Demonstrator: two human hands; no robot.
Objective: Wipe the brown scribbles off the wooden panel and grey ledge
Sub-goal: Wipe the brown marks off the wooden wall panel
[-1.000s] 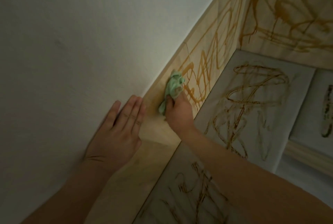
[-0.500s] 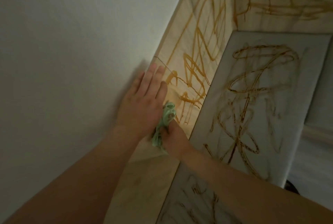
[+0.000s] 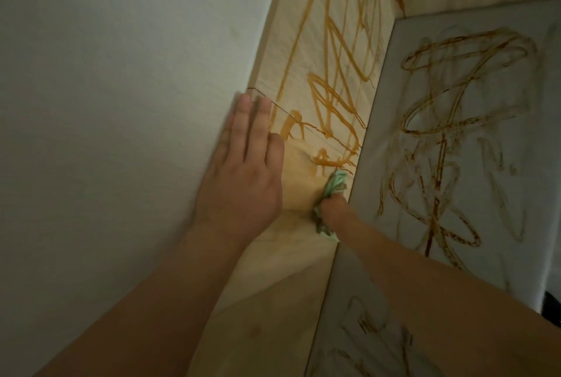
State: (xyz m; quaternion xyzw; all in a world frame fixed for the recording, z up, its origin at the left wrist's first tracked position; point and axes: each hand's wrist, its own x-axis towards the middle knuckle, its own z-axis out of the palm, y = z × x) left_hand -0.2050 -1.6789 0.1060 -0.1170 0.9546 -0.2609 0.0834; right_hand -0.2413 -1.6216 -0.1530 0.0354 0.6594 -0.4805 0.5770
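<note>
Head view: right hand (image 3: pixel 331 210) presses a green cloth (image 3: pixel 334 185) on the wooden panel (image 3: pixel 306 43); left hand (image 3: pixel 243 173) flat on the white wall (image 3: pixel 121 103).
Left forearm reaches up from bottom-left; palm down, fingers straight and pressed together, little-finger side touching the panel's top edge. Right arm comes in from lower right; fingers curled round the bunched cloth, knuckles mostly hidden by it. Brown scribbles (image 3: pixel 334 97) start just past the cloth's tip and beyond the left fingertips; more cover the grey ledge (image 3: pixel 516 194), just beside the right hand.
</note>
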